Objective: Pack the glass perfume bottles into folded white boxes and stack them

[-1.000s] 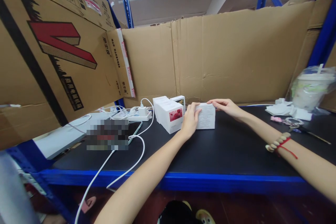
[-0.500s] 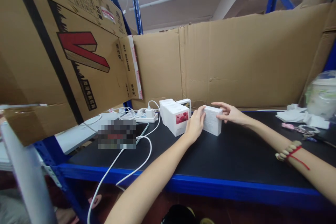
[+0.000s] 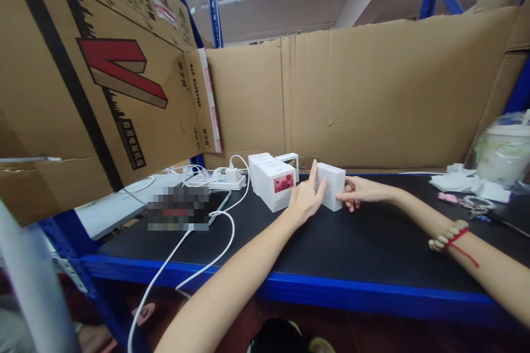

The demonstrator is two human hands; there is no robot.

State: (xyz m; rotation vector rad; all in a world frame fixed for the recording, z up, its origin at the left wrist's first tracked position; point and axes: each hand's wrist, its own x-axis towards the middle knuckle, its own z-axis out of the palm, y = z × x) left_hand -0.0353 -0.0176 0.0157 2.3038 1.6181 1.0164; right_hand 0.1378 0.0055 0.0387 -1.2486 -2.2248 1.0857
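Note:
A white box (image 3: pixel 331 187) with fine print on its front stands upright on the black tabletop (image 3: pixel 372 248). My right hand (image 3: pixel 362 190) pinches its right side low down, thumb in front and the other fingers curled by the edge. At the box's left side is my left hand (image 3: pixel 305 198), with its fingers apart; the index finger points up along the edge and another finger lies over the front. Just left of that hand, several white boxes stand in a row, the nearest box (image 3: pixel 282 190) bearing a red flower picture. Behind them is another white box (image 3: pixel 292 161).
A power strip (image 3: pixel 221 181) with chargers and white cables (image 3: pixel 228 242) lies left, near a tablet-like device with a blurred-out screen (image 3: pixel 178 209). Tissues (image 3: pixel 464 183), keys (image 3: pixel 478 203) and a lidded cup (image 3: pixel 503 151) are at right. Cardboard (image 3: pixel 385 94) walls the back.
My right hand has moved from the box's upper right corner down its right side, its fingers now curled. My left hand's fingers have spread, the index finger raised.

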